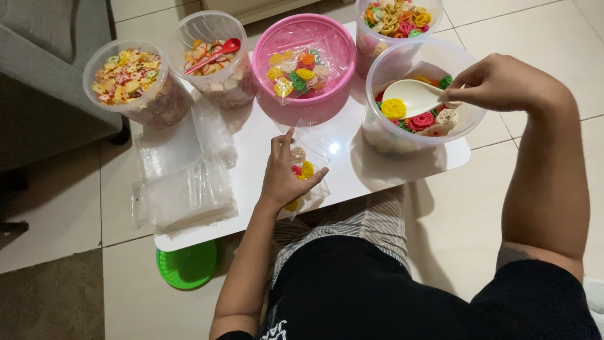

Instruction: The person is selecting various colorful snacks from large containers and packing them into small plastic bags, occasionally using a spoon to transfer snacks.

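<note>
Gripping a white spoon (412, 96) over the tub (377, 135) of crackers, the right hand (500, 83) scoops while the left hand (283, 176) holds a clear bag (308, 167) open.

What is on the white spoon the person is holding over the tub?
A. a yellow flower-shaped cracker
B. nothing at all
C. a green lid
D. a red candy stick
A: the right hand holds the white spoon in the tub, and a yellow flower-shaped cracker sits at the spoon's tip.
</note>
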